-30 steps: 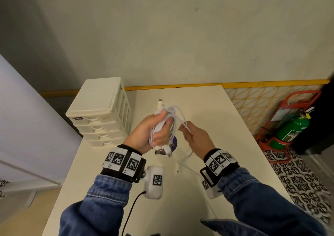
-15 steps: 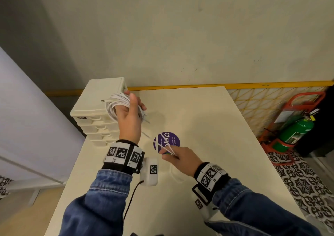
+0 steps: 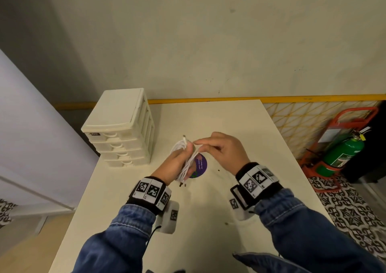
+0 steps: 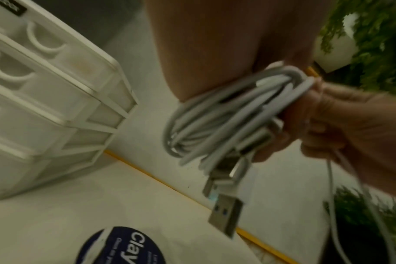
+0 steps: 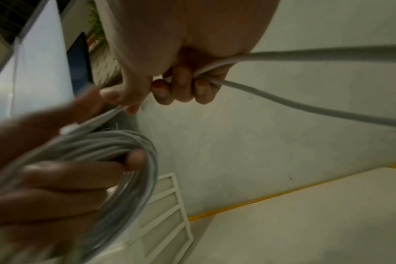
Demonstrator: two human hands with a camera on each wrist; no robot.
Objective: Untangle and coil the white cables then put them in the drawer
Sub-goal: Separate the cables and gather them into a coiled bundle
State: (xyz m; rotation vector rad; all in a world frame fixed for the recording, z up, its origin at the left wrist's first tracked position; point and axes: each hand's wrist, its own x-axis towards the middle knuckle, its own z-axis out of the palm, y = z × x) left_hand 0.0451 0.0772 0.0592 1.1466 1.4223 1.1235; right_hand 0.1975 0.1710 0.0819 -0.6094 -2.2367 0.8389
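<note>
Head view: the left hand (image 3: 177, 164) is raised over the table (image 3: 240, 130) with its grip curled round a bundle of coiled white cables (image 3: 189, 157), loops standing above the fingers and 2 plug ends hanging below the palm. The right hand (image 3: 224, 149) sits just beside it, thumb and forefinger pinched at the top of the bundle. Under both lies a round purple sticker (image 3: 201, 165). The cream 4-drawer unit (image 3: 120, 130) stands at the table's left rear, every drawer looking closed. A green fire extinguisher (image 3: 342, 152) stands on the floor to the right.

Left wrist view: the coil (image 4: 226, 114) is wedged against the left palm, several turns thick, with a metal USB-A plug (image 4: 225, 216) dangling free below it. The right hand's fingers (image 4: 341, 125) close on the coil's edge, and a thin loose strand trails down from them. The drawer fronts (image 4: 45, 80) are near, handles showing, none pulled out.

Right wrist view: the right hand's fingers (image 5: 183, 85) are curled on a single strand of cable (image 5: 305, 109) that runs off to the right, while thumb and forefinger nip the strand where it meets the coil (image 5: 115, 151) gripped by the left hand (image 5: 47, 178).

Judgement: coiling is in hand, near its end, with a loose tail not yet wound. The next move calls for laying that tail onto the coil without slackening the left grip, then freeing 1 hand to open a drawer.
</note>
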